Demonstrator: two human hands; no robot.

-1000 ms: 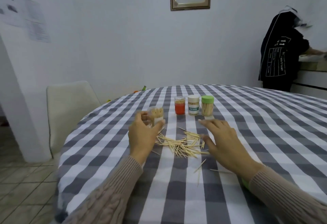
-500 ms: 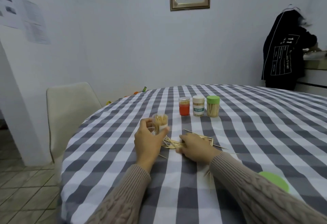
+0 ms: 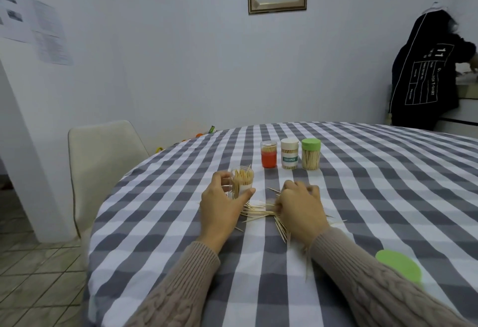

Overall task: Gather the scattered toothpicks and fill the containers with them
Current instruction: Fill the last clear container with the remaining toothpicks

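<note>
On the desk with the grey-and-white checked cloth (image 3: 362,184), the left hand (image 3: 222,205) has its grip curled round a small clear open plastic jar (image 3: 241,183) that stands half full of sticks. Just right of that jar lies the loose heap of thin pale wooden toothpicks (image 3: 258,211), and the right hand (image 3: 301,206) lies on them, fingers bent and pinching a bunch. They look feather-light, stiff, slick and easily snapped, so I would take them as a bundle round the middle, all lined up, not singly. Beyond the jar stand three capped containers; a flat green lid (image 3: 398,266) lies well right and nearer.
</note>
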